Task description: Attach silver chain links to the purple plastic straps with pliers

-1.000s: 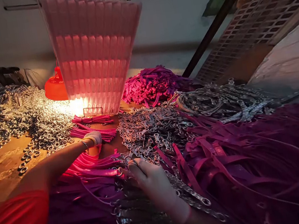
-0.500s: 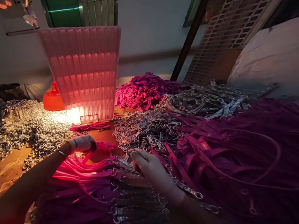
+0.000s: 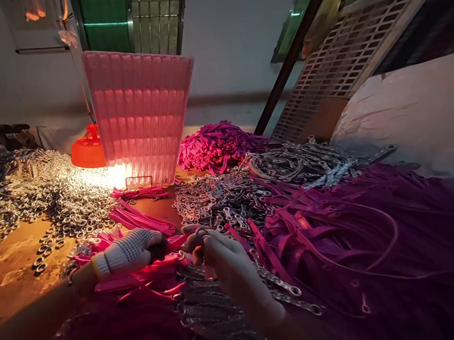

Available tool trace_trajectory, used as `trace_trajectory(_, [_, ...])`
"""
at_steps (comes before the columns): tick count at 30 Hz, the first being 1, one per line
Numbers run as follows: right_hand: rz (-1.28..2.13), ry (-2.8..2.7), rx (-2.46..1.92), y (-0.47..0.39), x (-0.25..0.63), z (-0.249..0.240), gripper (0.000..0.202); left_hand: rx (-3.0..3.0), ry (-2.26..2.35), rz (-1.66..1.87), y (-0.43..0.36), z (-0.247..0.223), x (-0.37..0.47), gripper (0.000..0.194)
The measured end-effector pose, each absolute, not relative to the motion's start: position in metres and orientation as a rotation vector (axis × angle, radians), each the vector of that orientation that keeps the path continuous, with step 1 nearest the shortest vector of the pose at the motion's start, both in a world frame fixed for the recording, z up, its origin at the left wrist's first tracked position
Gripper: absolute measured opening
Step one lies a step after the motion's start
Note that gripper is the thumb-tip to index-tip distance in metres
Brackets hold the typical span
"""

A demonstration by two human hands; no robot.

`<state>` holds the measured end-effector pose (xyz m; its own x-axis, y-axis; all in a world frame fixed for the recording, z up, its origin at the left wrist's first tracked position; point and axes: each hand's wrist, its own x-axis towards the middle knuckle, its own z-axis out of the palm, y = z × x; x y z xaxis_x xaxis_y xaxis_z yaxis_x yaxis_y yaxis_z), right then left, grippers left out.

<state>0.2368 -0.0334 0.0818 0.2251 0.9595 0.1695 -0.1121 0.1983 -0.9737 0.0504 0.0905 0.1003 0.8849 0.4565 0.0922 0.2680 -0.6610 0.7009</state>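
Note:
My left hand, in a white dotted work glove with dark fingertips, is closed on a pink strap. Close by on the right, my right hand, which looks covered by a thin pale glove, has its fingers bent in a pinch at the strap's near end. A small metal ring seems to sit at those fingers, but the grip is partly hidden. Under both hands lies a heap of pink straps with dark metal-ringed ends. More pink straps lie just beyond my left hand.
An orange lamp lights a pile of ringed metal pieces at left. Behind stands a ribbed translucent panel. Metal pieces lie in the middle, a pink strap heap at the back, and purple-pink straps at right.
My left hand has come back from the far straps toward my right hand, and a pink strap now spans between them. A bunch of pink straps shows where the left hand was.

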Motion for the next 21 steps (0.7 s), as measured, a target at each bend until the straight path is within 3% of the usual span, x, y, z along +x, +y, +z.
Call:
trace_trajectory(8, [0.754,-1.662,-1.266,-0.063,0.211,0.095,0.031,1.273,0.576,0.643,0.026,0.077,0.058,0.047])
trace_trajectory(14, [0.270,-1.758,-1.481,-0.080,0.212,0.090,0.027,1.260,0.647,0.671,0.021,0.072,0.043,0.021])
trace_trajectory(21, [-0.016,-1.823,-1.665,-0.089,0.192,0.080,0.027,1.241,0.564,0.550,0.009,0.069,0.037,0.037])
